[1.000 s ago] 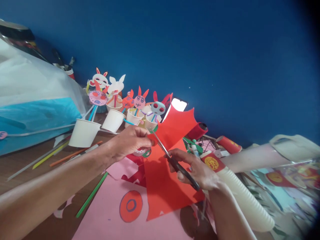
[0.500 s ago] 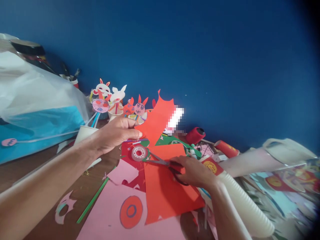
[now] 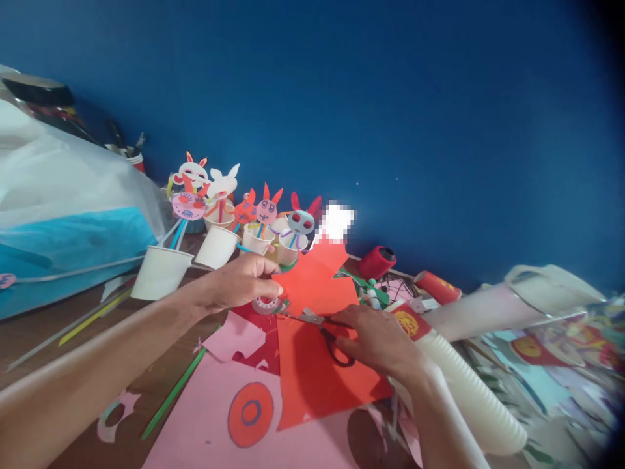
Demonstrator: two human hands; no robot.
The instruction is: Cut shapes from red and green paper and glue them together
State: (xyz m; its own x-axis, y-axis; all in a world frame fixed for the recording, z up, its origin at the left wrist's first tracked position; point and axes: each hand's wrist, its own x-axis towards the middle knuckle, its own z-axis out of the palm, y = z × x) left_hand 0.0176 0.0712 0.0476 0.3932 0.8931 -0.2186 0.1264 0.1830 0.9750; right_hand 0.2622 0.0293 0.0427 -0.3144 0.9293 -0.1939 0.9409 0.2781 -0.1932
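My left hand (image 3: pixel 241 282) pinches a cut piece of orange-red paper (image 3: pixel 315 283) at its left edge and holds it just above the table. My right hand (image 3: pixel 374 335) lies on a larger orange-red sheet (image 3: pixel 317 381) with its fingers through the black handles of scissors (image 3: pixel 317 320). The blades point left and lie low over the sheet. A pink sheet (image 3: pixel 215 426) with an orange circle drawn on it lies under the orange-red sheet, near me.
Several paper cups with bunny faces on straws (image 3: pixel 247 225) stand at the back by the blue wall. A stack of white cups (image 3: pixel 469 391) lies on its side at right. Straws (image 3: pixel 170 394), a tape roll (image 3: pixel 266 304), a red thread spool (image 3: pixel 378 260) and paper scraps litter the wooden table.
My left hand has pulled the cut orange-red piece free and lowered it. My right hand has brought the scissors down flat onto the larger sheet, blades turned left.
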